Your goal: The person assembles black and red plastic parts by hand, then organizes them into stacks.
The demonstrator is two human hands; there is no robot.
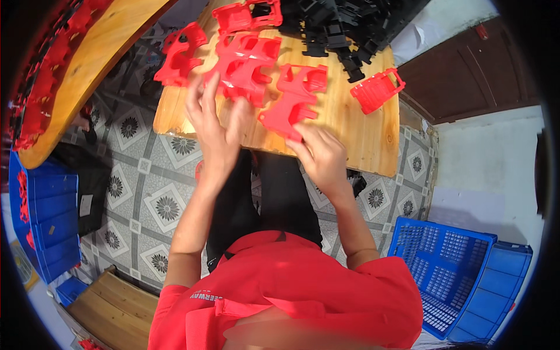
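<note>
My right hand (321, 154) pinches the near end of a red moulded plastic part (286, 114) between thumb and fingers. That part lies on the wooden table (361, 143) close to its front edge. To its left, my left hand (217, 137) is open with fingers spread, slightly blurred and empty. Its fingertips reach the near side of another group of red plastic parts (248, 76); whether they touch it I cannot tell. One more red part (181, 55) lies at the table's left edge, and a red part (248, 16) sits farther back.
A heap of black plastic parts (335, 32) covers the back right of the table. In front of it rests a small red frame-like part (378, 91). Blue crates (446, 274) stand on the floor at right, blue bins (49, 216) at left. A wooden shelf (93, 67) curves along the upper left.
</note>
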